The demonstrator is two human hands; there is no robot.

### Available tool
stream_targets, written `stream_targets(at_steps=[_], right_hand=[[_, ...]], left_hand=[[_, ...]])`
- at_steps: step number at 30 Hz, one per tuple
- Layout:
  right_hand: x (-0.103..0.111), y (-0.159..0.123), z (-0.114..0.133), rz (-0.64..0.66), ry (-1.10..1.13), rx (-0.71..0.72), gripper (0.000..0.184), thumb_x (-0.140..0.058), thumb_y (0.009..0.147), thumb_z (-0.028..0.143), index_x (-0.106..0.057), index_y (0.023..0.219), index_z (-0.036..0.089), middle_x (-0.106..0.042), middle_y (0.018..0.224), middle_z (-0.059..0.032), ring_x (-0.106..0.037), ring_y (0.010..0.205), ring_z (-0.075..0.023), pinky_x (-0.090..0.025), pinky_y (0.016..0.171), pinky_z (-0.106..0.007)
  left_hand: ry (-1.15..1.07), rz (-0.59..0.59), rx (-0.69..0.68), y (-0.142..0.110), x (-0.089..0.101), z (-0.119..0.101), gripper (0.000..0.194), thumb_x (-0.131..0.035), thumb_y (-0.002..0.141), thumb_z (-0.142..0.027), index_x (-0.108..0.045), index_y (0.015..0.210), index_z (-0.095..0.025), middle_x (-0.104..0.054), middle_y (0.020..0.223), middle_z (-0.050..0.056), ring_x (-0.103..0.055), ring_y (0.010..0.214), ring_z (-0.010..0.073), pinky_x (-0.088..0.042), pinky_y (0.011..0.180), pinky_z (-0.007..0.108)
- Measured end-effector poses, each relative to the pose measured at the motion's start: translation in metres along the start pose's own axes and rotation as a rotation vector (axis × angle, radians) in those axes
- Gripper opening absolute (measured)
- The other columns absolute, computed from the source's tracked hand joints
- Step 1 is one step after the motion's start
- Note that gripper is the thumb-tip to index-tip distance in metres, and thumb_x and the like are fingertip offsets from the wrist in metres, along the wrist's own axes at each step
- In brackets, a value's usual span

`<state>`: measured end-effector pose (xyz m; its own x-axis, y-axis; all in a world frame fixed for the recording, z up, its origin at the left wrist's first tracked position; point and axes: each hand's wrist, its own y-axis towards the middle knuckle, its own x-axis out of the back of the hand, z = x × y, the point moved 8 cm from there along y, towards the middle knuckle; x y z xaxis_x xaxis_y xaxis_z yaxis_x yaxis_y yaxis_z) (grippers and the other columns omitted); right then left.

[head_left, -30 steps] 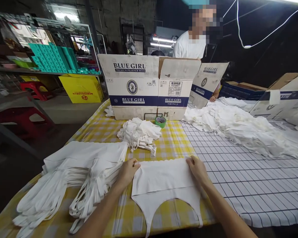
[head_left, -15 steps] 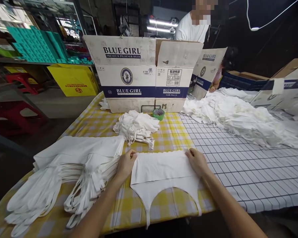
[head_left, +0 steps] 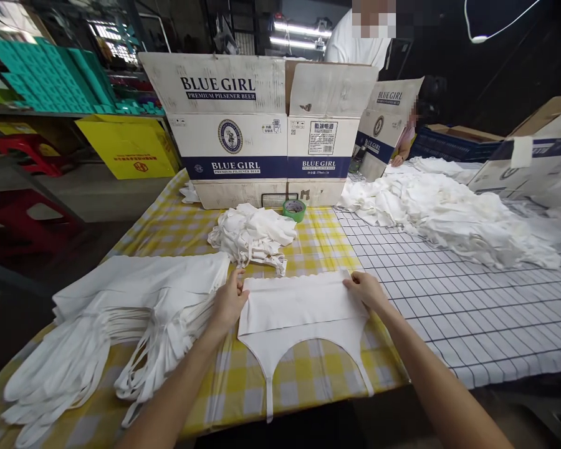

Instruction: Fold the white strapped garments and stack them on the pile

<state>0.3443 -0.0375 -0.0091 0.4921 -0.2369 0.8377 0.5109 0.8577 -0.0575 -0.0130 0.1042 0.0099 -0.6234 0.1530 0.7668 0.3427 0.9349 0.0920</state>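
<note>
My left hand [head_left: 228, 302] and right hand [head_left: 368, 292] each pinch a far corner of the garment [head_left: 303, 305], spread on the surface [head_left: 320, 243]. I judge it light, soft and limp, best held by those corners.

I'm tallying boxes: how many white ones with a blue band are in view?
3: the large box beyond the held garment, another box behind it to the right, and a third box at the picture's right edge. Others may be hidden behind these.
</note>
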Motion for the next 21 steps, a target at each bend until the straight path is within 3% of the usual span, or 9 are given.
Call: stream_targets(at_steps=[4,7,10,13,15,18,21], right_hand=[[-0.002,0.004,0.003,-0.008,-0.042,-0.026,0.031,-0.047,0.074,0.041,-0.035,0.055,0.02,-0.047,0.054,0.0017,-0.039,0.051,-0.0125,-0.024,0.048,-0.024],[-0.002,0.005,0.004,-0.011,-0.074,-0.043,0.03,-0.05,0.074,0.04,-0.037,0.054,0.02,-0.051,0.056,0.0003,-0.043,0.052,-0.0136,-0.024,0.048,-0.025],[-0.003,0.004,0.004,-0.029,-0.107,-0.055,0.03,-0.05,0.074,0.04,-0.039,0.055,0.02,-0.054,0.059,-0.0014,-0.046,0.054,-0.0144,-0.024,0.048,-0.025],[-0.003,0.0,0.005,-0.046,-0.134,-0.057,0.03,-0.046,0.077,0.041,-0.042,0.057,0.02,-0.055,0.061,-0.0021,-0.046,0.055,-0.0149,-0.024,0.049,-0.025],[-0.003,-0.002,0.006,-0.051,-0.146,-0.052,0.03,-0.044,0.079,0.042,-0.043,0.058,0.02,-0.056,0.062,-0.0023,-0.047,0.056,-0.0152,-0.024,0.049,-0.025],[-0.002,-0.005,0.006,-0.051,-0.155,-0.042,0.03,-0.044,0.079,0.042,-0.045,0.058,0.02,-0.056,0.062,-0.0024,-0.048,0.056,-0.0151,-0.024,0.049,-0.025],[-0.001,-0.005,0.005,-0.044,-0.151,-0.035,0.029,-0.045,0.079,0.042,-0.046,0.059,0.02,-0.056,0.061,-0.0015,-0.048,0.056,-0.015,-0.024,0.049,-0.025]], left_hand=[[0.137,-0.006,-0.022,0.002,-0.001,-0.005,0.049,-0.045,0.07,-0.006,-0.042,0.118,-0.019,-0.058,0.084,0.002,-0.057,0.078,0.0165,-0.043,0.072,0.026],[0.237,-0.048,-0.19,0.003,-0.001,-0.028,0.043,-0.041,0.07,-0.002,-0.052,0.108,-0.018,-0.058,0.1,0.007,-0.053,0.098,0.0211,-0.039,0.086,0.032],[0.272,0.111,-0.395,0.014,-0.02,-0.059,0.037,-0.04,0.071,-0.001,-0.062,0.093,-0.02,-0.06,0.099,0.007,-0.05,0.101,0.0227,-0.037,0.091,0.035],[0.207,0.299,-0.499,0.033,-0.042,-0.085,0.043,-0.038,0.069,0.001,-0.065,0.095,-0.021,-0.062,0.105,0.004,-0.049,0.104,0.0208,-0.036,0.093,0.032],[0.165,0.34,-0.493,0.047,-0.048,-0.098,0.05,-0.037,0.068,0.002,-0.063,0.103,-0.021,-0.059,0.114,0.002,-0.048,0.109,0.0189,-0.035,0.095,0.03],[0.142,0.313,-0.451,0.055,-0.042,-0.105,0.051,-0.036,0.071,-0.001,-0.056,0.114,-0.02,-0.056,0.119,0.003,-0.048,0.111,0.0183,-0.036,0.094,0.029],[0.244,0.171,-0.322,0.041,-0.018,-0.087,0.039,-0.038,0.079,-0.009,-0.052,0.115,-0.018,-0.056,0.115,0.009,-0.053,0.103,0.0213,-0.039,0.086,0.03]])
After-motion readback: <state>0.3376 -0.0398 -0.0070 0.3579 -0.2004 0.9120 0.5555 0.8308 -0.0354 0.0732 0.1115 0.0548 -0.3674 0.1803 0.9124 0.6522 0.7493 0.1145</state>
